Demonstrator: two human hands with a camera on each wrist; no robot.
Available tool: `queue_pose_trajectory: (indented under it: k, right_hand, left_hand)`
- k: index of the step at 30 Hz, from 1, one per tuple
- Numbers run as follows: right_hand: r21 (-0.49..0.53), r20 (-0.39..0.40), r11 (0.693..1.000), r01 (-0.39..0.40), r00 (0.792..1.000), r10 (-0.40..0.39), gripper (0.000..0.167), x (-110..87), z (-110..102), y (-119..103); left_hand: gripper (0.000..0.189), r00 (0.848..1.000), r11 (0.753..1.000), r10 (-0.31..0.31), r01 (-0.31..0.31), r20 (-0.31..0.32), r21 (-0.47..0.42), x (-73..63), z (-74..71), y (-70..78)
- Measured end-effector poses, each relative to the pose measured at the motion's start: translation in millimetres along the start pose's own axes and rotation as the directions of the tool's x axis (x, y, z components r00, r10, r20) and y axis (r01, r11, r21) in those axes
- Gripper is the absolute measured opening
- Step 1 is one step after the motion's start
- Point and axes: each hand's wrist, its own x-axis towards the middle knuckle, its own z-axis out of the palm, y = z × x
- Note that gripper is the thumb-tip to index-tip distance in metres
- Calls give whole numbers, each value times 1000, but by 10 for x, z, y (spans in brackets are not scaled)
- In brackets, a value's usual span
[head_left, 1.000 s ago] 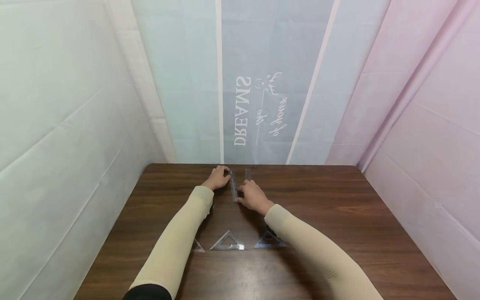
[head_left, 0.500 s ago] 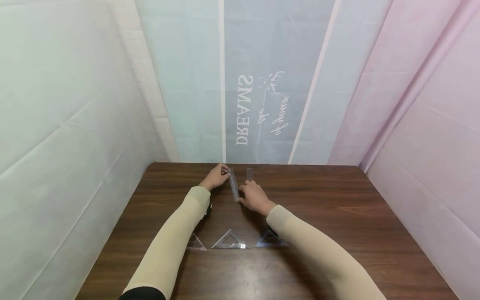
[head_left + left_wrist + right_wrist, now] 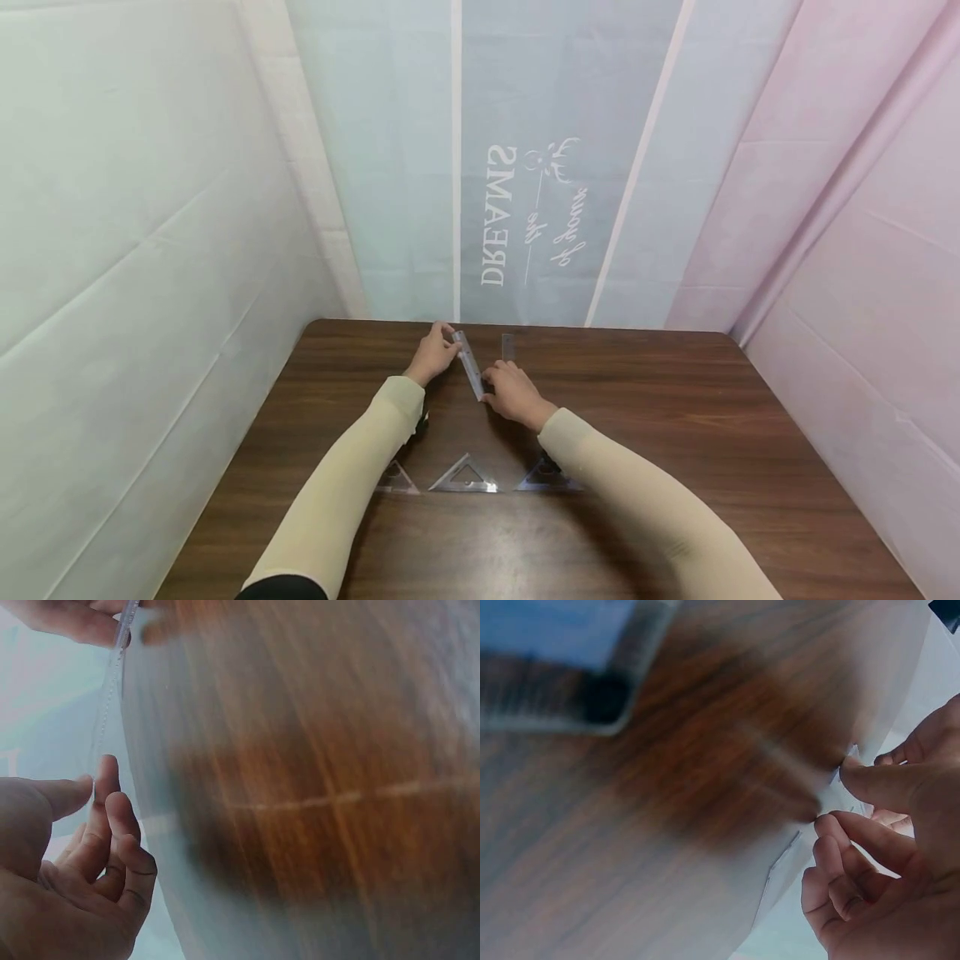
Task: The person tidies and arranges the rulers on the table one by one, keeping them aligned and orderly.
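Observation:
A narrow clear ruler (image 3: 469,365) slants between the two hands near the far side of the table. My left hand (image 3: 432,353) pinches its far end; in the left wrist view the thumb and index finger meet on its tip, and the other fingers are loosely bent. My right hand (image 3: 517,394) holds the near end between thumb and fingers, seen at the top of the left wrist view. A second clear ruler (image 3: 508,346) lies just beyond the right hand, partly hidden by its fingers. In the right wrist view this ruler (image 3: 776,866) shows as a thin edge.
Across the middle of the brown wooden table (image 3: 750,467) lie a clear set square (image 3: 406,488), another clear set square (image 3: 472,487) and a bluish set square (image 3: 538,486). The sleeves partly cover the outer two. A printed cloth (image 3: 540,250) hangs behind the far edge.
The ruler in the hands slants slightly more, its far end leaning left with the left hand. The whole head view has shifted a little, and more of the left set square shows.

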Motion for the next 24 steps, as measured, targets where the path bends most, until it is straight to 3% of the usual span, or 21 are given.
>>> queue_pose_trajectory:
  k: [7,14,24]
  right_hand:
    - [125,30,992,-12,1000,9,46,-26,-30,19]
    - [179,-19,984,3,1000,1,49,-120,-42,61]
    - [254,-25,966,-52,998,60,54,-278,-244,18]
  left_hand:
    - [43,1000,1000,-14,13,-19,-25,-30,-6,26]
    - [41,999,996,-33,32,-18,-83,-85,-7,70]
    - [42,1000,988,-15,18,19,-156,-95,5,140]
